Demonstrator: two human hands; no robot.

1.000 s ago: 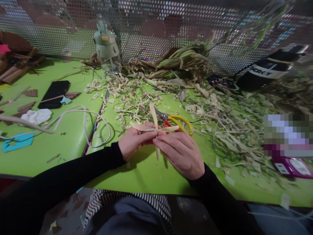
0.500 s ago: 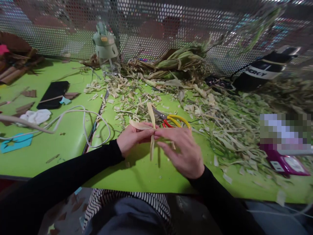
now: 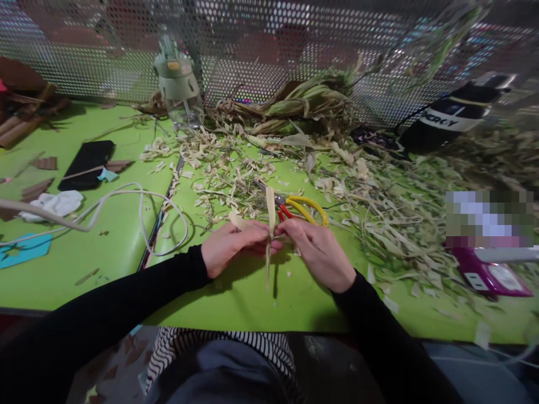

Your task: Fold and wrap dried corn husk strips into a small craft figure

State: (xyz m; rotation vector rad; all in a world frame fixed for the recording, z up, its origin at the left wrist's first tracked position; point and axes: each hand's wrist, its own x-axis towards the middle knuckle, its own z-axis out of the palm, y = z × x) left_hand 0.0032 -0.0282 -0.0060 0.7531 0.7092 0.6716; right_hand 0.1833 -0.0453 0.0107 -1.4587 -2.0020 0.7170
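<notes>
Far left on the green worktop (image 3: 105, 264) lie a blue paper cutout (image 3: 25, 249), a white cloth (image 3: 54, 203) and a black phone (image 3: 86, 164), with a pale cable (image 3: 141, 216) looping across toward the middle. Behind, against the perforated metal screen (image 3: 269, 50), stands a bottle with a grey-green lid (image 3: 177, 84).

The left hand (image 3: 229, 247) has its grip closed on the husk strips (image 3: 269, 224) – thumb and fingers pinch one pale strip where it crosses another. The strips sit just above the worktop, near its front edge, between the two hands; one stands nearly upright and its lower end hangs down past the fingers. The right hand (image 3: 318, 252) meets the left at the crossing, its grip also closed on the husk strips.

Just behind the hands lie yellow-handled scissors (image 3: 301, 207) among scattered husk scraps (image 3: 391, 224) – these spread thickly to the right. Whole corn husks (image 3: 303, 104) are heaped against the screen. Further right are a black bottle (image 3: 450, 118) lying on its side and a magenta device (image 3: 490, 278).
</notes>
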